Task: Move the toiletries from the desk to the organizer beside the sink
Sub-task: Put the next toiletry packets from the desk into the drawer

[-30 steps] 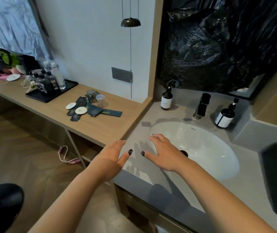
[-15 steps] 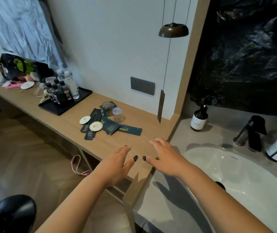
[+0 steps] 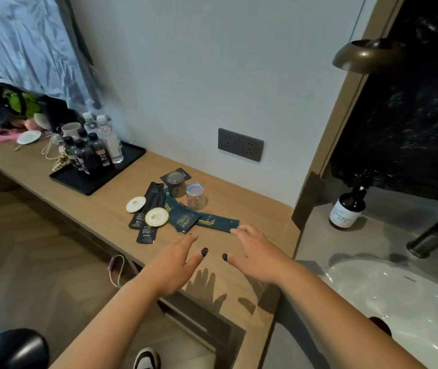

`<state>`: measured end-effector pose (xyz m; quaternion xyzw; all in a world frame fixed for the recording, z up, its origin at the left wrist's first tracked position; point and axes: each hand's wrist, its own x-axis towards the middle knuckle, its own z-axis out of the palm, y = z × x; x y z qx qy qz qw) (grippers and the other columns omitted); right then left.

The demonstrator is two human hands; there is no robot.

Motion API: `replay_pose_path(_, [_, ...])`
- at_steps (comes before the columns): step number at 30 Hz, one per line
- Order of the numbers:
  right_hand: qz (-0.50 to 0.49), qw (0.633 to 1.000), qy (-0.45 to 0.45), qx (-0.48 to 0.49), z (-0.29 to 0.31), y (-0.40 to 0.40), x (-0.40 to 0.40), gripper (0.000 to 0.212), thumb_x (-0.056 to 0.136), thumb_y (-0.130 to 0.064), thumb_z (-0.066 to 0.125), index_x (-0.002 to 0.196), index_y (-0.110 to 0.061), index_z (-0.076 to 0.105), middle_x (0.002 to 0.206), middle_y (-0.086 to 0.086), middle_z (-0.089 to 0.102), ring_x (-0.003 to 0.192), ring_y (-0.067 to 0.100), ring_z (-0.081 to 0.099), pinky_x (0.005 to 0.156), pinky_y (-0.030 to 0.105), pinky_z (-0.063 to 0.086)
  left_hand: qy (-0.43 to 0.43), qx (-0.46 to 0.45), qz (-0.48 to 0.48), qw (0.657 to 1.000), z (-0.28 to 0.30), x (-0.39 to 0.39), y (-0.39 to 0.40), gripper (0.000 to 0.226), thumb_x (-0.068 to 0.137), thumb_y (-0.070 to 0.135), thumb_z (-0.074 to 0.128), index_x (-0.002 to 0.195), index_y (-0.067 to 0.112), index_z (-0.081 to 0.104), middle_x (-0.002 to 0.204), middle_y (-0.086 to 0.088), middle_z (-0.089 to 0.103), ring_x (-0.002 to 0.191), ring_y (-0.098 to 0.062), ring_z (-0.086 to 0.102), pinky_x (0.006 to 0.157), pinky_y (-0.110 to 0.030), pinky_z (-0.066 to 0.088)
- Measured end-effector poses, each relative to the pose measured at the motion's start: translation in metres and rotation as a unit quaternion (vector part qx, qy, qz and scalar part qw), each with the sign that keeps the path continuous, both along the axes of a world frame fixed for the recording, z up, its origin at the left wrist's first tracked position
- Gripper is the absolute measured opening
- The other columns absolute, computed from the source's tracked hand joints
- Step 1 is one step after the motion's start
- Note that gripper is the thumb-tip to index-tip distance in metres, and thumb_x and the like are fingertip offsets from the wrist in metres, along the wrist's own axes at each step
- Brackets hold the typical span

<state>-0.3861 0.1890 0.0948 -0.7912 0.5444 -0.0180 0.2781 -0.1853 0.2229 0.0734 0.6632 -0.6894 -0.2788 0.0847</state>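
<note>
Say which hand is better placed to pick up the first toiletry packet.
Probably the right hand: its fingertips are nearly at the end of the long teal packet. The left hand is open too, but short of the pile.

On the surface [image 3: 106, 209] a heap of sachets [image 3: 186, 218] lies near the middle, with two round lids [image 3: 156, 216] on its left part and two small cups [image 3: 196, 195] just behind it. Left of the heap stands a tray [image 3: 79, 182] carrying bottles [image 3: 92, 153]. To the right lies the sink [image 3: 399, 302], a pump bottle [image 3: 347, 209] behind it. Both hands, left [image 3: 172, 265] and right [image 3: 257, 251], hover before the heap.
</note>
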Motion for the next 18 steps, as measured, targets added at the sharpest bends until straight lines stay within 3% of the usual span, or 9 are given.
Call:
replay_pose_path(6, [-0.025,1.0,0.001,0.01,-0.009,-0.044,0.052,0.068,0.092,-0.046,0.05,0.149,-0.022,0.023,0.153,-0.006,0.023,0.139,0.015,0.028,0.111,0.037,0.033,0.022,0.012,-0.008,1.0,-0.018,0.059,-0.055,0.058,0.098,0.044,0.043,0.15,0.025,0.026,0.154,0.003,0.032,0.141,-0.014,0.03,0.113,-0.031,0.025])
replay_pose_path(10, [-0.068,0.997,-0.023,0.023,-0.016,-0.07,0.098,0.065,0.092,-0.043,0.052,0.147,-0.02,0.027,0.15,-0.006,0.028,0.135,0.015,0.033,0.109,0.035,0.035,0.035,0.039,-0.003,0.999,-0.029,0.11,-0.098,0.058,0.096,0.04,0.047,0.148,0.022,0.029,0.145,-0.008,0.046,0.13,-0.023,0.046,0.109,-0.036,0.036])
replay_pose_path(14, [-0.087,0.995,-0.022,0.045,-0.03,-0.095,0.137,0.059,0.092,-0.037,0.053,0.144,-0.018,0.032,0.147,-0.003,0.031,0.133,0.017,0.036,0.105,0.033,0.036,0.068,0.043,0.026,0.996,-0.047,0.152,-0.14,0.058,0.094,0.03,0.055,0.146,0.017,0.034,0.144,-0.005,0.046,0.125,-0.025,0.051,0.104,-0.036,0.04])
replay_pose_path(18, [-0.134,0.988,-0.033,0.065,-0.047,-0.112,0.167,0.053,0.092,-0.032,0.053,0.141,-0.017,0.036,0.146,0.002,0.033,0.133,0.021,0.035,0.107,0.032,0.034,0.094,0.031,0.06,0.993,-0.073,0.176,-0.164,0.048,0.088,0.009,0.06,0.133,0.01,0.047,0.115,0.005,0.055,0.113,-0.026,0.055,0.087,-0.024,0.038])
